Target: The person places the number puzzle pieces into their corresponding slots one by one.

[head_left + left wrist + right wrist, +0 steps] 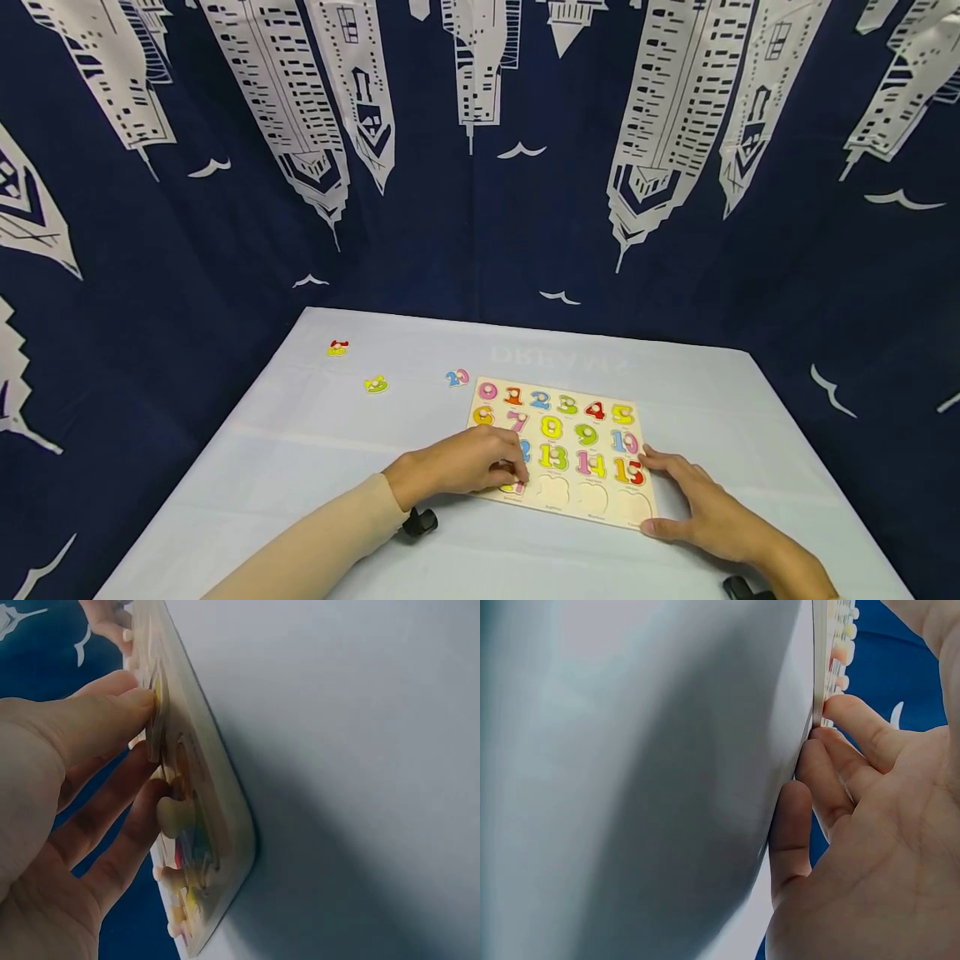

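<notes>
A wooden number puzzle board [540,497] lies on the table with rows of coloured number pieces. My left hand [480,462] is over its lower left part, thumb and index finger pinching a yellow-and-pink number puzzle piece [513,488] at the bottom row. In the left wrist view that piece [156,724] stands tilted against the board, partly covered by the fingertips. To its right, three bottom-row recesses show bare wood. My right hand [708,512] rests by the board's right edge, its fairly straight fingers [859,724] touching the edge and the thumb near the lower right corner.
Three loose number pieces lie left of the board: a blue-and-pink one [457,377], a yellow-green one [377,383] and a red-and-yellow one [337,347]. The white-covered table [300,450] ends at a dark blue printed curtain [480,225].
</notes>
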{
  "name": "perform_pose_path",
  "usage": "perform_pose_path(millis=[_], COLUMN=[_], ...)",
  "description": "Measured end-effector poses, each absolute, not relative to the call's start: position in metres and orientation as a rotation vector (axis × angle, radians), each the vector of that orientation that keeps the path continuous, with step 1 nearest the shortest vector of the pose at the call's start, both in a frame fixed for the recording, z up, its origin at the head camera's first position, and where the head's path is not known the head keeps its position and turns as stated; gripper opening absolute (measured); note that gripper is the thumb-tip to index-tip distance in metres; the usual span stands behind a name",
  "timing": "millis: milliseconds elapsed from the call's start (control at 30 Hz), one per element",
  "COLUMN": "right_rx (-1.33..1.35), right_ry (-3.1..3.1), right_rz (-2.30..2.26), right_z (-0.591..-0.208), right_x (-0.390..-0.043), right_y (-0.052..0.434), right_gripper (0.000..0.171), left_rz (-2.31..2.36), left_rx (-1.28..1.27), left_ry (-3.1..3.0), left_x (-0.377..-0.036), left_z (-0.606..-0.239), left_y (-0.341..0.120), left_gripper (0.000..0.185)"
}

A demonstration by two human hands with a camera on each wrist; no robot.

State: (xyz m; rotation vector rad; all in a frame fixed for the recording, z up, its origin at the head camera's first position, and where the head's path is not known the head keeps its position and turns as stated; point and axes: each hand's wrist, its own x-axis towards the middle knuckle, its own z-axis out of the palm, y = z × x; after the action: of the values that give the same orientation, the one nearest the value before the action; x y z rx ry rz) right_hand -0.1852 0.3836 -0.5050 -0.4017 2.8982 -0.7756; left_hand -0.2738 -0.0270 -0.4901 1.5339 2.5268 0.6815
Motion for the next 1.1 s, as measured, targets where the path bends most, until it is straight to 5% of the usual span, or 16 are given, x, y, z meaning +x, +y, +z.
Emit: perform_pose_path(millis=[1100], right_rx=[-0.404], right_ry=[2.860], right_rz=[-0.748], right_z=[-0.502], right_x=[-0.188], right_y=[0.381], right_gripper=[0.100], left_rz=[0.730], left_rx=[1.451], left_ry=[2.635], left_x=[-0.274], left_z=[-0.486], left_y=[-0.052], left_gripper=[0.018])
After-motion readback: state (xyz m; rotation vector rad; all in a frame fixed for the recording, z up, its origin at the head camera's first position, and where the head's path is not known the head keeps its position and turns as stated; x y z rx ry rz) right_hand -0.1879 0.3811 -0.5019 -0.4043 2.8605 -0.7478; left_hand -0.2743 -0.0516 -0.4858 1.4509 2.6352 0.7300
